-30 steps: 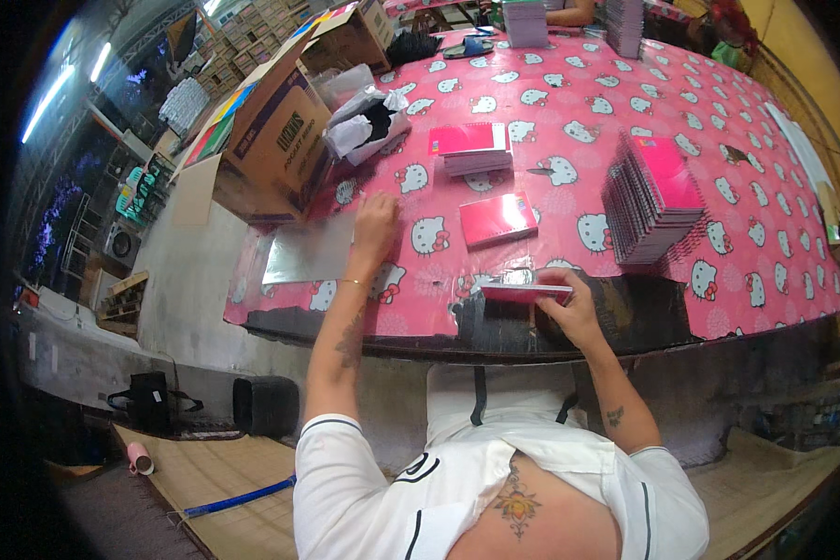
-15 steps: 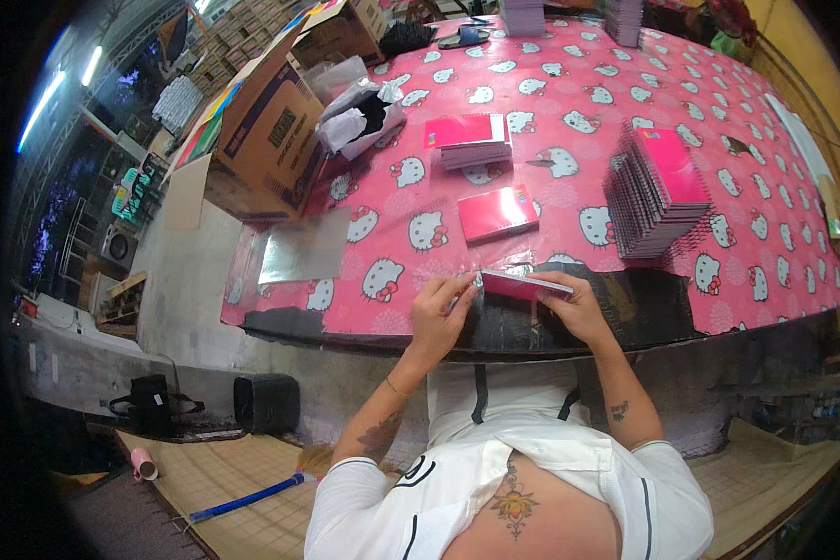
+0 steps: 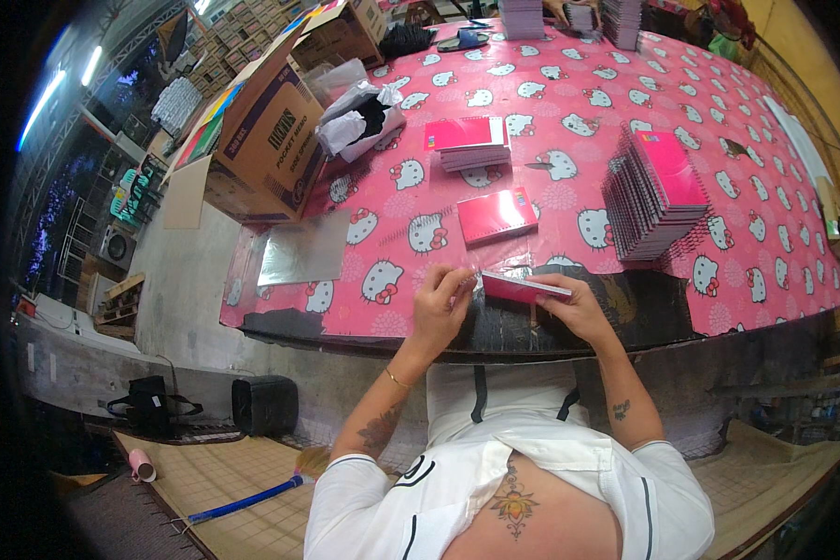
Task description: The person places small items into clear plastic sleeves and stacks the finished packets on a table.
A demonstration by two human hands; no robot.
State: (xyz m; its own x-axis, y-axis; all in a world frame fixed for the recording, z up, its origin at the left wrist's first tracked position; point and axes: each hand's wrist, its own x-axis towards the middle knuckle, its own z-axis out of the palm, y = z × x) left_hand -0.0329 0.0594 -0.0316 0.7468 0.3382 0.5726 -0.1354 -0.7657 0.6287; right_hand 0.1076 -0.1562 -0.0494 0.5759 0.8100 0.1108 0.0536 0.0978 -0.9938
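A small pink-covered spiral notebook [image 3: 515,286] is held over the table's near edge, tilted with its page edges showing. My right hand [image 3: 577,306] grips its right end between thumb and fingers. At its left end, my left hand [image 3: 441,304] is closed in a pinch beside the binding edge; what the fingertips hold is too small to make out. Just beyond lies another pink notebook [image 3: 497,216], flat on the table. A short stack of pink notebooks [image 3: 469,142] sits farther back, and a taller stack [image 3: 658,198] stands to the right.
A pink patterned cloth [image 3: 555,191] covers the table, with a black strip [image 3: 644,303] along its near edge. To the left are a clear sheet [image 3: 303,250], an open cardboard box [image 3: 266,149] and a white bag [image 3: 359,117]. A co-worker's hand [image 3: 557,9] touches notebooks at the far edge.
My left hand has shifted very slightly, still pinched by the notebook's left end. My right hand keeps its grip. At the far edge, a co-worker's hand with notebooks has come into view.
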